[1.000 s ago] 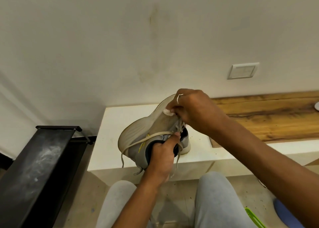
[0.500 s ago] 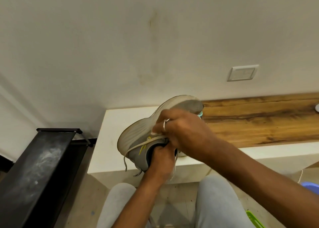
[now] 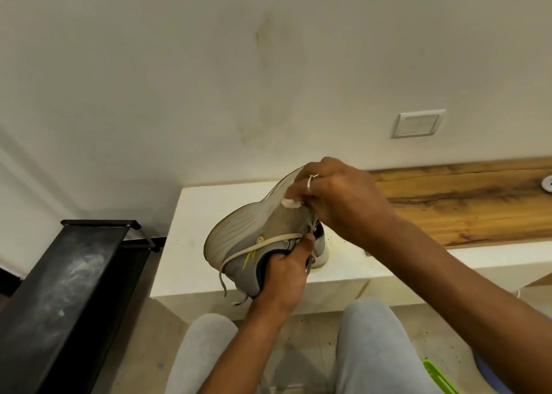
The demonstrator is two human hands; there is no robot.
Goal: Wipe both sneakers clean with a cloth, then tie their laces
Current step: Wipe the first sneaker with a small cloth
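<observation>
Above white ledge (image 3: pixel 206 211): left hand (image 3: pixel 283 277) grips sneaker (image 3: pixel 242 238) by collar; right hand (image 3: pixel 343 202) pinches cloth (image 3: pixel 291 203) against sole edge.

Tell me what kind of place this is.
Probably a room in a home, perhaps an entryway. A low white ledge with a brown wooden slab runs along a plain cream wall bearing a white switch plate, and a black metal rack stands beside it.

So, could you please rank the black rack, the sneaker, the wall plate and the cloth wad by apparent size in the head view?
1. black rack, though nearness to the camera inflates it
2. sneaker
3. wall plate
4. cloth wad, partly hidden
</observation>
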